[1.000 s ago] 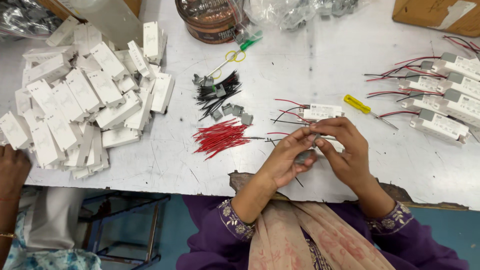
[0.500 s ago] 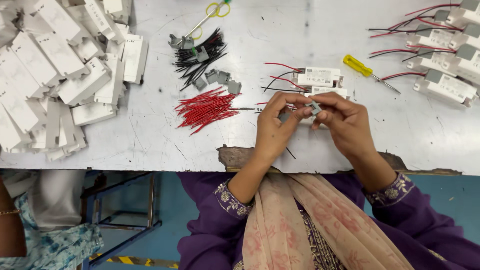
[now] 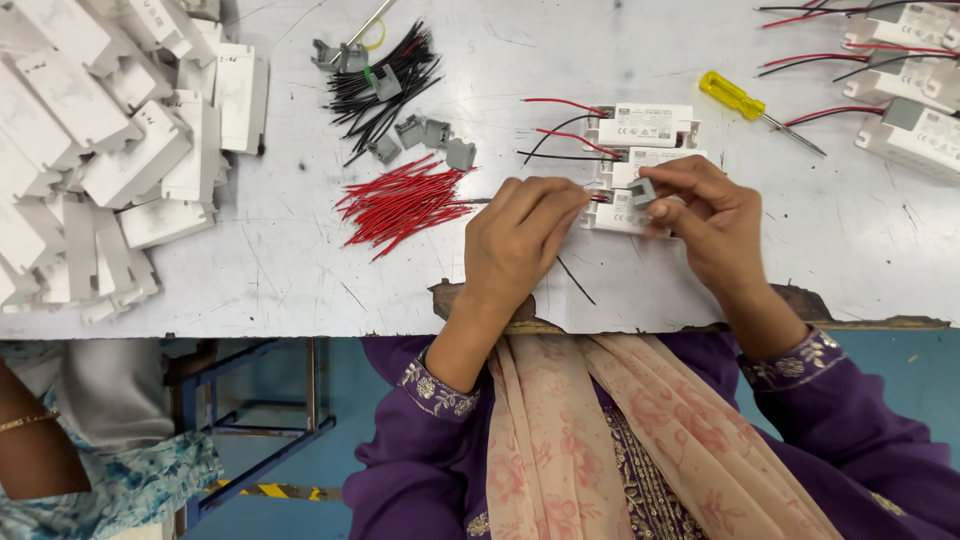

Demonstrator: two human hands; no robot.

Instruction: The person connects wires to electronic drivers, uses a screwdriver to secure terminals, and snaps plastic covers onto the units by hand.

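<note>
Near the front edge of the counter point(image 3: 300, 290), the right hand point(image 3: 715, 225) pinches a small grey clip point(image 3: 643, 190) between thumb and fingertips over a white box point(image 3: 615, 213). The left hand point(image 3: 520, 235) has its grip closed on the box's left end, where a red wire point(image 3: 597, 198) enters.
</note>
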